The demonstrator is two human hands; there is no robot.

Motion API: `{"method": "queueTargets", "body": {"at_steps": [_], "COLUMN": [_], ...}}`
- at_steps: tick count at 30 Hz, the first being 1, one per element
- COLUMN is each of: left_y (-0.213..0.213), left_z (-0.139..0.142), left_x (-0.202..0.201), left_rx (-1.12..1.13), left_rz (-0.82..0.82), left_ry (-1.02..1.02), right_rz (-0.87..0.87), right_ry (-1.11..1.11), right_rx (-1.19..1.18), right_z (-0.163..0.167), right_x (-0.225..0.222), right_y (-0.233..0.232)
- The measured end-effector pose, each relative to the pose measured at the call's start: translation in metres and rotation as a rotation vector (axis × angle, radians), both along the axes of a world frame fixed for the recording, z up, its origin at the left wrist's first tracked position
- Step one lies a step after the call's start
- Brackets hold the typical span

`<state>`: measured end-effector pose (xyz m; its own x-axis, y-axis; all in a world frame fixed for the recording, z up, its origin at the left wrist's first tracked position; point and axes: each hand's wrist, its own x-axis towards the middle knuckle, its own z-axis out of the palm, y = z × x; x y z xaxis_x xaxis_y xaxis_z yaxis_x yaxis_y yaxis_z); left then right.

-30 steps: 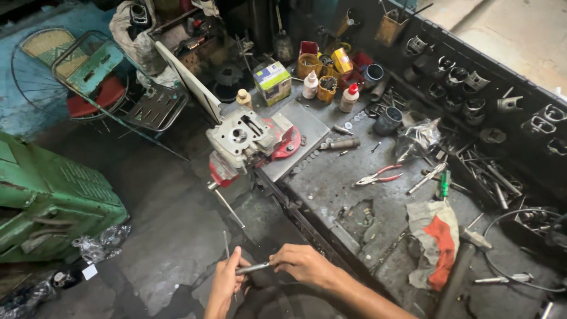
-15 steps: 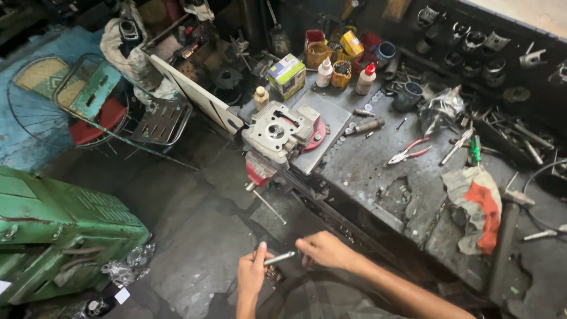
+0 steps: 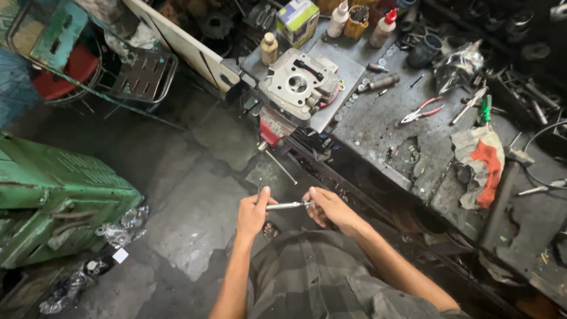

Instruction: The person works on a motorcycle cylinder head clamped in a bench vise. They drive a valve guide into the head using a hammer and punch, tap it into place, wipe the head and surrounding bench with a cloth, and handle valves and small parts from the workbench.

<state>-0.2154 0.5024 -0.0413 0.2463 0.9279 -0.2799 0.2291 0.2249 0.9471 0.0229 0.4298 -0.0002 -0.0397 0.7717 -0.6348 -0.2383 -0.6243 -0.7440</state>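
Both my hands hold a thin metal rod-like tool (image 3: 286, 205) level in front of my body. My left hand (image 3: 253, 214) grips its left end, thumb raised. My right hand (image 3: 328, 207) pinches the right end. Above them, a grey engine cylinder head (image 3: 298, 84) sits clamped on a red vise (image 3: 273, 126) at the corner of the dark workbench (image 3: 384, 124). The vise's handle bar (image 3: 279, 165) points down toward my hands.
Pliers with red handles (image 3: 420, 110), a socket (image 3: 381, 82), a green-handled screwdriver (image 3: 484, 109), a rag (image 3: 479, 162), bottles (image 3: 338, 18) and a small box (image 3: 297, 19) lie on the bench. A green metal machine (image 3: 53, 195) stands left, a wire chair (image 3: 139, 74) beyond.
The camera has dropped closer and tilted down, so the bench and the hands look larger. Both hands still grip the rod, now held more level and higher in view.
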Motion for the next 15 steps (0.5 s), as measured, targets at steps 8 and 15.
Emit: {"method": "queueTargets", "body": {"at_steps": [8,15], "left_y": [0.003,-0.006], "left_z": [-0.019,-0.028], "left_x": [0.006,0.04], "left_rx": [-0.082,-0.28], "left_rz": [0.025,-0.016], "left_ry": [0.025,-0.088], "right_rz": [0.135,0.23], "right_ry": [-0.332,-0.596], "right_rx": [0.497,1.029], "right_z": [0.002,0.002], "right_x": [0.01,0.047], "right_y": [0.003,-0.008]}}
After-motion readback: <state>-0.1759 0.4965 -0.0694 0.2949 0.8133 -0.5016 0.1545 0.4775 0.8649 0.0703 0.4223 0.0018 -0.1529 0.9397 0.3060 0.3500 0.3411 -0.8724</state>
